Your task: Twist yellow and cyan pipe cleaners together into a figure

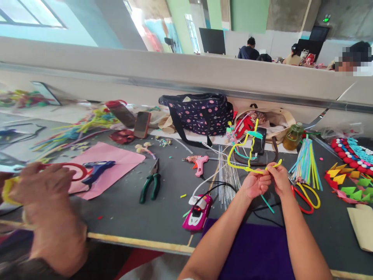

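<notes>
Just right of the pink glue gun [199,163], I see left hand [255,183] & right hand [279,179] fingers pinched on a bent yellow pipe-cleaner wire [243,149].

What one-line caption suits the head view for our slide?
Both hands, left hand and right hand, pinch a bent yellow pipe cleaner above a grey table beside red scissors.
</notes>
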A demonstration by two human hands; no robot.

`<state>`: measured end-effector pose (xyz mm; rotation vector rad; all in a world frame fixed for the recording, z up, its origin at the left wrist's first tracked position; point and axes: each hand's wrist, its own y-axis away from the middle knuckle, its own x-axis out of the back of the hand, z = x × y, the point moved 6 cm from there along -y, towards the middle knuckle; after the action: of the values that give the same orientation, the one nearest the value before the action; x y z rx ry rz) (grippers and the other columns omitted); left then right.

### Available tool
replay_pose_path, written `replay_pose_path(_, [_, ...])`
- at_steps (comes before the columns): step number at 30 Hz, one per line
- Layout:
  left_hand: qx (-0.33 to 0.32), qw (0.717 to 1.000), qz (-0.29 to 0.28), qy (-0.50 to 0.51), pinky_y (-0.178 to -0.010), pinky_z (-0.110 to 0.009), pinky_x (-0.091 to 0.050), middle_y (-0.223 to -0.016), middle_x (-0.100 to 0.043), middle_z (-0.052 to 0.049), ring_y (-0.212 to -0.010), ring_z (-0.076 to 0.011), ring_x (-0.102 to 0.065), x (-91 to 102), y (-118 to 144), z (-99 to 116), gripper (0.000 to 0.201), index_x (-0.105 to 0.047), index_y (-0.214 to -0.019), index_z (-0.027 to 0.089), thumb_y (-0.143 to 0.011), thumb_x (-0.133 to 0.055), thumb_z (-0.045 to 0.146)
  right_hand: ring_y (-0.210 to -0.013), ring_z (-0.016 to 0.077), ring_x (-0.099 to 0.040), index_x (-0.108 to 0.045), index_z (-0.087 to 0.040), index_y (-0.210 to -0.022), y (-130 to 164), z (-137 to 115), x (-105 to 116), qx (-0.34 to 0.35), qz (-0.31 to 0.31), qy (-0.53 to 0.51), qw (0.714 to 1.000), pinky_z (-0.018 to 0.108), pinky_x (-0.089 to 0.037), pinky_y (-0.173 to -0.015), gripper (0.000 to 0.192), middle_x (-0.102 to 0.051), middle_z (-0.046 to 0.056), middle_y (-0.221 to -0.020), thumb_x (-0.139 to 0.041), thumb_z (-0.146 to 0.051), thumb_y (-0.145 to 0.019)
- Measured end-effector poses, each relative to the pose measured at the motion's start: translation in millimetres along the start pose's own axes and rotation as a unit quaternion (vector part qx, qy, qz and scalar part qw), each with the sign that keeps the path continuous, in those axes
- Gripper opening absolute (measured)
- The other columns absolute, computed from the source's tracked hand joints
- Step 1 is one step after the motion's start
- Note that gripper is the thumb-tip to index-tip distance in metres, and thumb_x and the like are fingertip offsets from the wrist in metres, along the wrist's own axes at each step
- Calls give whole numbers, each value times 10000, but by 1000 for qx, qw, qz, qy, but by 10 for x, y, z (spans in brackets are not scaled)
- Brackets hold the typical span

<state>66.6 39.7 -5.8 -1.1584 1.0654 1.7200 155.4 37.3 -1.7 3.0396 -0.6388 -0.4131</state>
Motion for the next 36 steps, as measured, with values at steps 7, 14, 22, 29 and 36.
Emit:
replay_pose_path(7, [-194, 947, 101, -235, -579, -251, -533, -748, -619, -33, -595, -112, -587, 179, -10, 167, 299, -607, -916, 112, -630, -663, 49, -372, 53, -351, -571, -170, -663, -28, 54, 123, 28, 58, -31, 997, 177, -236, -367, 245, -447, -86, -460, -690, -379, -618])
replay_pose_path(14, [-330, 874, 175, -312, -677, -290, -563, -897, -695, -65, -780, -176, -677, 271, 223, 176, 516, -632, -1025, 130, -603, -845, 338, -361, 45, -254, -582, -168, -649, 36, 158, 301, 62, 109, -33, 992, 188, -169, -359, 253, -365, -114, -405, -698, -389, -609])
replay_pose_path(22, [-333, 883, 229, -239, -645, -232, -566, -817, -718, -89, -710, -155, -703, 472, 230, 133, 286, -647, -878, 95, -722, -783, 292, -402, 49, -294, -607, -155, -670, 117, 182, 241, 62, 23, -72, 995, 181, -225, -377, 317, -401, -98, -455, -735, -431, -582])
replay_pose_path(29, [-336, 882, 236, -230, -624, -231, -569, -794, -714, -92, -680, -150, -703, 460, 234, 79, 174, -621, -886, 95, -810, -700, 231, -439, 52, -309, -613, -143, -689, 135, 189, 201, 66, -30, -113, 991, 182, -248, -400, 316, -419, -87, -487, -732, -425, -608])
replay_pose_path(36, [-331, 878, 233, -256, -609, -269, -580, -801, -718, -110, -689, -189, -711, 298, 290, 54, 293, -606, -929, 90, -697, -776, 142, -443, 51, -288, -601, -155, -735, 109, 204, 224, 67, -50, -144, 986, 186, -228, -414, 308, -397, -103, -489, -746, -399, -618])
